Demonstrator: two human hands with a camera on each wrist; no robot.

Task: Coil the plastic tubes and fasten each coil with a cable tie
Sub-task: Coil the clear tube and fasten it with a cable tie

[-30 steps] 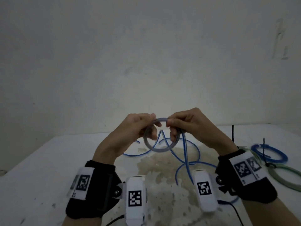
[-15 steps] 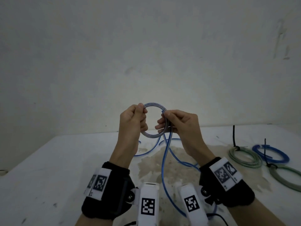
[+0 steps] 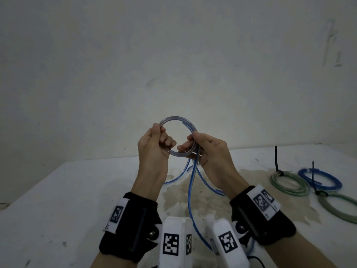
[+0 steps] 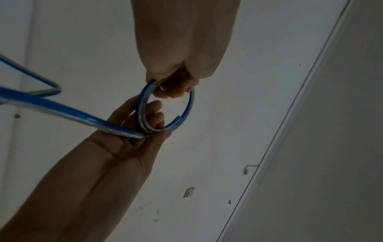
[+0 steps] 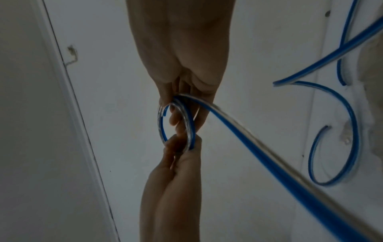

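Observation:
A clear tube with a blue stripe is wound into a small coil [image 3: 174,120] held up in front of the wall, above the table. My left hand [image 3: 156,140] pinches the coil's left side, thumb on top. My right hand [image 3: 201,146] grips the right side where the turns overlap [image 4: 145,121]. The cut end [image 4: 178,117] of the tube lies on the coil's rim. The uncoiled tail [image 3: 190,192] hangs down between my wrists and loops over the table [image 5: 350,131].
On the white table [image 3: 58,200] at the right lie tied coils: a green one [image 3: 287,183] with a black cable tie [image 3: 277,159], a blue one [image 3: 318,178], and another green one [image 3: 336,207]. A stained patch [image 3: 177,200] marks the table's middle.
Both hands have lifted the coil higher and turned it upright to face me. The tail now hangs straighter between my wrists.

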